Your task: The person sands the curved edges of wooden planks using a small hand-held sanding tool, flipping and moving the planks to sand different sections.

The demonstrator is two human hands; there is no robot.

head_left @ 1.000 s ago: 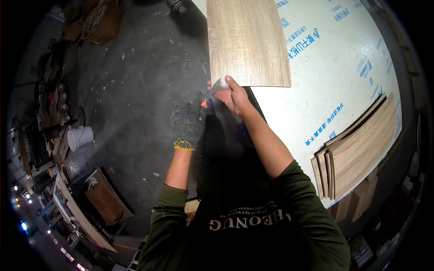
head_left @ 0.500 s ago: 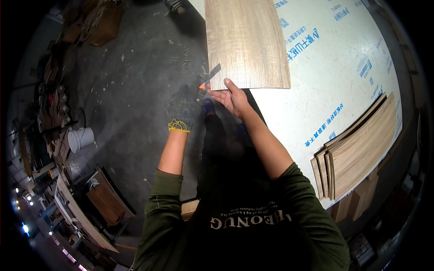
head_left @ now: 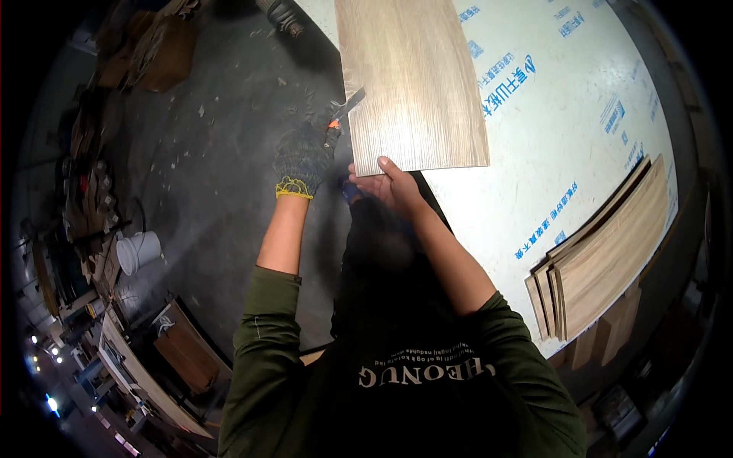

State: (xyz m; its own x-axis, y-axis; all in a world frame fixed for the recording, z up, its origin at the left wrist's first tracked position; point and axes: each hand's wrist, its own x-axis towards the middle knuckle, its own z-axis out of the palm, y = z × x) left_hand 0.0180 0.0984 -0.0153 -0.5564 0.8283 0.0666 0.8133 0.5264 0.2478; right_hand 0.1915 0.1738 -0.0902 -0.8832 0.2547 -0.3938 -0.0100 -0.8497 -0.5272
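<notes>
A wood-grain board (head_left: 416, 84) lies lengthwise on the white table, its near end jutting past the table's edge. My bare right hand (head_left: 393, 185) grips this end near the left corner, thumb on top and fingers underneath. A dark work glove covers my left hand (head_left: 301, 156), which is closed around a flat-bladed hand tool (head_left: 350, 105) with an orange part by the grip. The dark blade lies across the board's left long edge, a little beyond my right hand. The tool's handle is mostly hidden in the glove.
The white table (head_left: 527, 175) carries blue print. A stack of similar boards (head_left: 603, 252) lies at its right side. On the grey floor at left stand a white bucket (head_left: 138, 253) and a brown panel (head_left: 185, 355) on a stand. Cardboard (head_left: 164, 57) lies far left.
The board's near end has come closer to me, along with my right hand. My left hand has moved away from me with the tool, so the blade sits farther up the left edge.
</notes>
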